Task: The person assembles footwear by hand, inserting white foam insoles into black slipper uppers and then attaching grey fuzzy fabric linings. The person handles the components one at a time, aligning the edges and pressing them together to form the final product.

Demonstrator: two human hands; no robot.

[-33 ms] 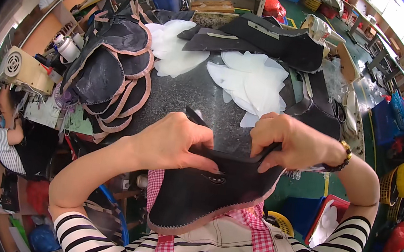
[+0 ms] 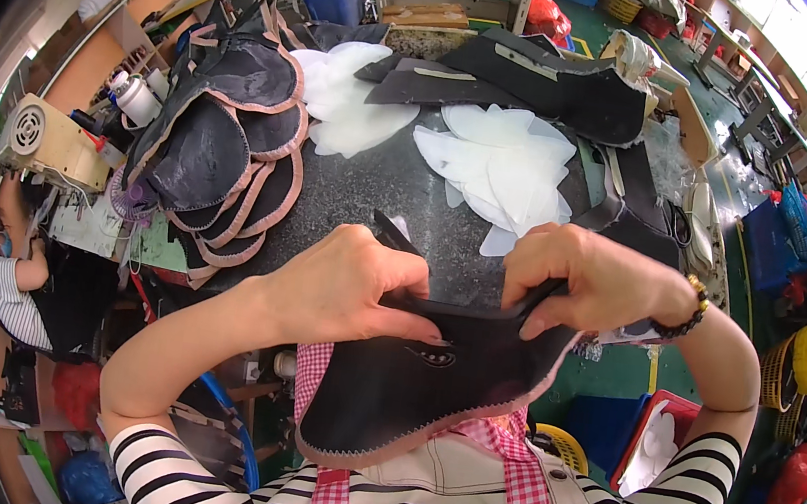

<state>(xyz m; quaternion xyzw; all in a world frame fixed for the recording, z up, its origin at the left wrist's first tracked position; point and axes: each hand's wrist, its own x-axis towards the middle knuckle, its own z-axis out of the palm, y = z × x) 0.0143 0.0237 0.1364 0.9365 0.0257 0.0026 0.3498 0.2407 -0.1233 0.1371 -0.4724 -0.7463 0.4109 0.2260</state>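
Observation:
My left hand [image 2: 350,281] and my right hand [image 2: 591,285] both grip the upper edge of a black, curved sheet piece [image 2: 406,393]. Thumbs lie on its near face, while the fingers curl behind and are partly hidden. Pinkish trim with zigzag stitching runs along its lower edge, and a small slot-like mark shows below my left thumb. The piece hangs in front of my checked apron strap. Beyond my hands, thin white leaf-shaped sheets [image 2: 504,169] lie on the dark speckled tabletop [image 2: 360,196], with another white pile [image 2: 342,93] farther left.
Black pieces with pink trim [image 2: 198,161] are heaped at the left. Larger black panels [image 2: 546,78] lie across the table's far side. A beige machine [image 2: 55,139] and a seated person [image 2: 17,280] are at the left; a red bin [image 2: 657,439] stands low right.
My right hand has shifted very slightly upward, and its side of the black piece tilts a little with it. Both hands keep their grip.

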